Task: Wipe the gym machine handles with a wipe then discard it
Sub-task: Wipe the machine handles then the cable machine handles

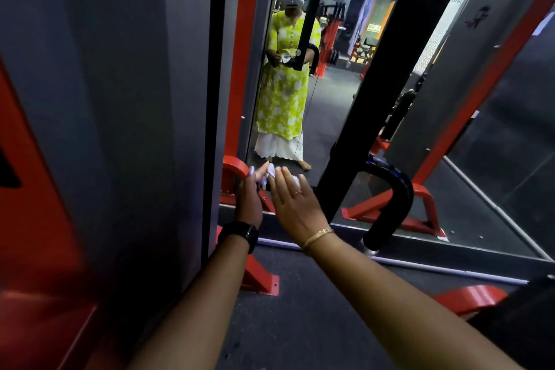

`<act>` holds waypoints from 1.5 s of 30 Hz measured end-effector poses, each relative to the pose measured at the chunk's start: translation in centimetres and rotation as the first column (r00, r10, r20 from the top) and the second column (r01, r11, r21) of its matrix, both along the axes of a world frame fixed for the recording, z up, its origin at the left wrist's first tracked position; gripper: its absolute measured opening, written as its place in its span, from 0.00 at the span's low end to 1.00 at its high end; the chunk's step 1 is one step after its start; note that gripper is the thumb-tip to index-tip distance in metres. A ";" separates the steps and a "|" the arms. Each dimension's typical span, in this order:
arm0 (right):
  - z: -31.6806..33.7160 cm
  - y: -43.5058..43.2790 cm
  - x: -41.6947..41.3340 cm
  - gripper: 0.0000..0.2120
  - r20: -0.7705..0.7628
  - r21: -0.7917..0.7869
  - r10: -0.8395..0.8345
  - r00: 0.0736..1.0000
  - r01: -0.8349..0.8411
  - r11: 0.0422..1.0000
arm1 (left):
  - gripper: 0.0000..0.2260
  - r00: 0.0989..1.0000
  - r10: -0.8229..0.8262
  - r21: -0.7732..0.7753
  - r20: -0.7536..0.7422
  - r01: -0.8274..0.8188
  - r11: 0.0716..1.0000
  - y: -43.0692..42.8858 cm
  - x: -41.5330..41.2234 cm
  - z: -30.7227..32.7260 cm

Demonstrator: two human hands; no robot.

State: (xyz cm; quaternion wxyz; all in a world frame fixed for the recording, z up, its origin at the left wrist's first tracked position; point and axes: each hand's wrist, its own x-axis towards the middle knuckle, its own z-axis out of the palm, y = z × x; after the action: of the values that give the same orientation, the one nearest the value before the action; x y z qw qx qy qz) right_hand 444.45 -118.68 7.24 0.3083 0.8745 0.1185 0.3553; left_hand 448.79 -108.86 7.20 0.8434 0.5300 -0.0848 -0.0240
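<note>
My right hand (292, 194) lies flat-fingered on the crumpled white wipe (271, 172), pressing it onto the left end of the black curved bar handle (401, 192), while my left hand (249, 197) curls round that chrome-capped end. The handle runs left-to-right across me, so the rest lies rightward (right hand's nearer). Most of the wipe & the bar btw my hands is hidden.

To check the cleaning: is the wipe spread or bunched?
Bunched up: only small white folds of the wipe show between the left hand and the right hand.
</note>
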 end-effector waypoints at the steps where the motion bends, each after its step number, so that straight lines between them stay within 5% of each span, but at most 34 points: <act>1: 0.4 0.3 0.5 0.21 -0.056 0.020 0.006 0.998 -0.005 1.000 | 0.19 1.000 -0.006 -0.018 0.001 0.006 1.000 0.0 -0.1 0.1; 4: 1.8 0.5 1.0 0.22 -0.158 0.022 -0.014 0.987 0.018 1.000 | 0.20 1.000 -0.026 -0.052 -0.003 0.026 0.998 0.0 -0.1 0.3; 8: 1.6 0.1 0.0 0.22 -0.077 0.006 -0.035 0.996 0.035 0.999 | 0.20 0.999 -0.017 -0.049 -0.049 0.014 0.999 0.1 0.2 0.1; 14: 2.5 1.7 -2.2 0.16 0.039 0.061 -0.340 0.940 0.337 0.939 | 0.23 0.999 0.003 -0.009 -0.049 -0.004 1.000 0.2 0.1 0.5; 18: 2.4 2.2 -0.4 0.28 -0.130 0.203 -0.428 0.894 0.446 0.871 | 0.21 0.998 0.022 0.005 -0.053 -0.022 1.000 0.3 0.1 0.3; 26: 4.3 3.6 2.0 0.16 -0.332 0.419 -0.294 0.896 0.419 0.806 | 0.22 0.993 -0.069 -0.021 -0.093 0.067 0.998 0.6 0.2 0.8; 31: 6.8 3.6 4.2 0.15 -0.705 0.503 -0.048 0.708 0.545 0.671 | 0.21 0.988 -0.095 -0.099 -0.125 0.083 0.992 1.1 0.3 0.6; 33: 5.8 3.9 4.4 0.14 -0.562 0.494 -0.067 0.824 0.399 0.773 | 0.22 0.984 -0.098 -0.160 -0.148 0.074 0.984 1.4 0.4 0.8; 37: 2.1 3.5 3.9 0.08 -0.175 0.137 0.050 0.983 -0.026 0.990 | 0.23 0.988 -0.050 -0.168 -0.147 0.025 0.985 2.4 1.2 0.7; 38: 1.4 3.2 3.7 0.04 -0.156 0.048 0.121 0.980 -0.115 0.992 | 0.23 0.988 -0.043 -0.159 -0.151 0.019 0.987 2.6 1.3 0.6; 41: 0.7 2.7 3.7 0.14 -0.147 -0.145 0.142 0.979 -0.164 0.976 | 0.24 0.988 -0.035 -0.157 -0.150 0.011 0.987 2.8 1.4 0.3; 45: 0.8 2.4 4.2 0.17 -0.279 -0.157 0.103 0.955 -0.151 0.976 | 0.24 0.984 -0.074 -0.120 -0.162 0.055 0.991 2.6 1.1 0.5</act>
State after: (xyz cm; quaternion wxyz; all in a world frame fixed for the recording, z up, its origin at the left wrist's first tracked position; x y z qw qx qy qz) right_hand 448.60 -116.29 8.06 0.3420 0.8743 0.2464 0.2406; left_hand 449.88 -106.31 7.66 0.8755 0.4735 -0.0327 -0.0907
